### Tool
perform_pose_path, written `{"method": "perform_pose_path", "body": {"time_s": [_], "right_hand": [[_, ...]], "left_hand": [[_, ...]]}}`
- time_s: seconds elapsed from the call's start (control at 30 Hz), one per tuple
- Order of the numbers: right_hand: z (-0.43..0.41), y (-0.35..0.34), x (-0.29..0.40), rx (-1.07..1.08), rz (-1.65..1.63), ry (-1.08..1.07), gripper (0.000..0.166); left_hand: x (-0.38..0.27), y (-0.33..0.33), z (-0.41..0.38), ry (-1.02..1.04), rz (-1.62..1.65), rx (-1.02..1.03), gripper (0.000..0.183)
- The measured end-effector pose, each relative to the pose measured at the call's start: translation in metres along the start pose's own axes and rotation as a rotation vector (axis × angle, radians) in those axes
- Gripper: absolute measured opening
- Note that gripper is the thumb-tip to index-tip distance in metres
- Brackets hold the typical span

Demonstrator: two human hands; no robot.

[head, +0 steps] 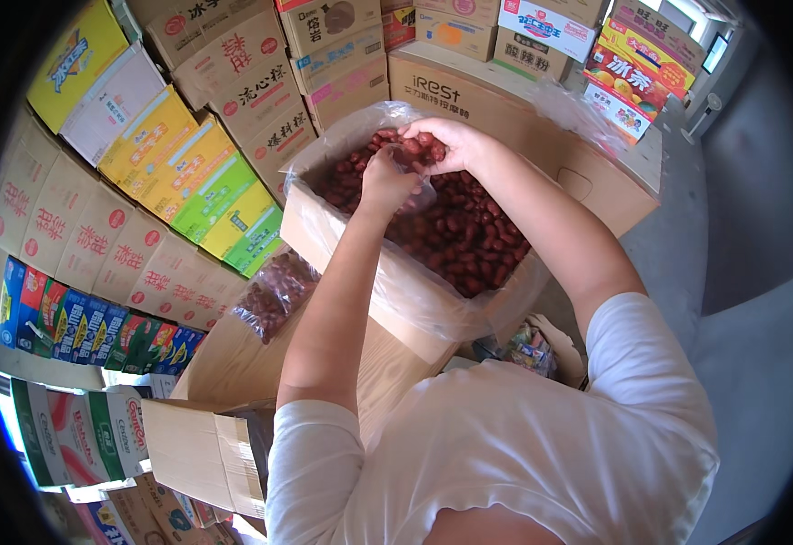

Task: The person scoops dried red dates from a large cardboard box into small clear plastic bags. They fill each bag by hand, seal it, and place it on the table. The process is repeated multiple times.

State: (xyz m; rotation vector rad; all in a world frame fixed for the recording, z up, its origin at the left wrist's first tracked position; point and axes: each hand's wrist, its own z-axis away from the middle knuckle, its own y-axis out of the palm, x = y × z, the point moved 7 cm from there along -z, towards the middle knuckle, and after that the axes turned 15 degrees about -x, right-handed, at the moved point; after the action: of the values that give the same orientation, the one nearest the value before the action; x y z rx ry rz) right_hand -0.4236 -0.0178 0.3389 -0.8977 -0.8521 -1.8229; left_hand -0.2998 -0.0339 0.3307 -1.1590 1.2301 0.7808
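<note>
A cardboard box lined with clear plastic film stands before me, holding a deep layer of dried red dates. Over its far part, my left hand grips a thin clear plastic bag, which hangs above the dates. My right hand is cupped around several red dates at the bag's mouth, close to the left fingers. How much the bag contains is partly hidden by my hands.
Clear bags packed with dates lie on the wooden tabletop left of the box. Stacked cartons rise at left and behind. A large carton stands beyond. An open carton sits lower left; a box of small packets is near my body.
</note>
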Motion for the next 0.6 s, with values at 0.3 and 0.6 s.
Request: {"method": "perform_pose_path", "body": {"time_s": [0.3, 0.6], "right_hand": [[0.012, 0.010, -0.002, -0.111, -0.066, -0.031, 0.030], [0.020, 0.005, 0.005, -0.026, 0.066, -0.091, 0.055]], "left_hand": [[0.027, 0.004, -0.029, 0.201, -0.153, -0.123, 0.061], [0.009, 0.000, -0.014, 0.079, 0.058, -0.149, 0.053]]}}
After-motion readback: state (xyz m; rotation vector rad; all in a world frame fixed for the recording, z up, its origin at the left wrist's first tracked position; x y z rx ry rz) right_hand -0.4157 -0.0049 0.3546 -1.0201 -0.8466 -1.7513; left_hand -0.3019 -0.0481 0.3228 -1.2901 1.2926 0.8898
